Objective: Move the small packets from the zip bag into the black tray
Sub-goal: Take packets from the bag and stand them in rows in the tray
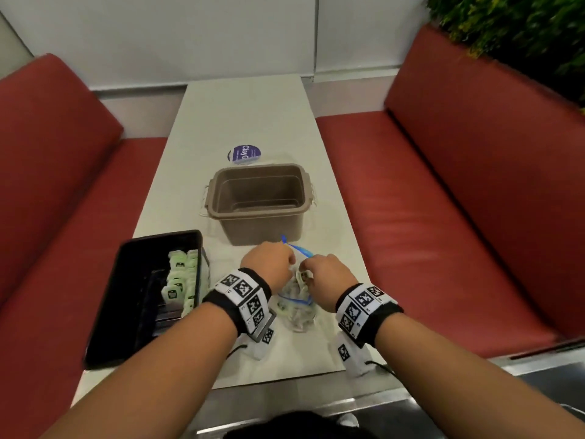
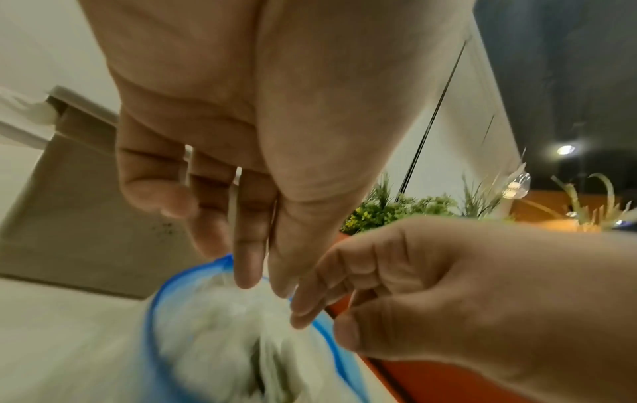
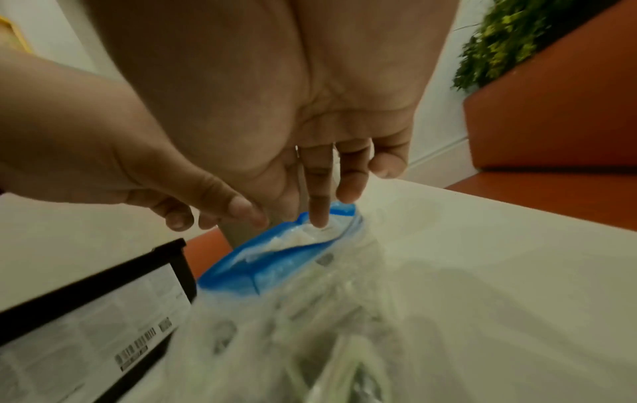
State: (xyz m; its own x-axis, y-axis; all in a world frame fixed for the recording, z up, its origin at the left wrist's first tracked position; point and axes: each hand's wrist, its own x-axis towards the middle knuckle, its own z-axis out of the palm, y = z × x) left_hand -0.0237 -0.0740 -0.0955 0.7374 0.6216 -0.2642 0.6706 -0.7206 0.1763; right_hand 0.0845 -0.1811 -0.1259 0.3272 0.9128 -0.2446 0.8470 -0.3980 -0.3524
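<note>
A clear zip bag [image 1: 296, 308] with a blue zip rim [image 2: 162, 294] stands on the table's near part, with small green-white packets inside. My left hand [image 2: 265, 283] pinches the rim's left side between thumb and forefinger. Opposite it, my right hand [image 3: 310, 218] pinches the rim's right side, one finger at the mouth. The bag's mouth gapes between the hands. Left of the bag lies the black tray [image 1: 133, 312], with several packets [image 1: 182, 280] lined along its right side. Motion blurs the bag's contents in both wrist views.
A brown plastic bin [image 1: 218, 201] stands just beyond the hands. A round blue-labelled lid [image 1: 243, 153] lies behind it. Red bench seats [image 1: 443, 201] flank the narrow white table [image 1: 253, 115]. The tray overhangs the table's left edge.
</note>
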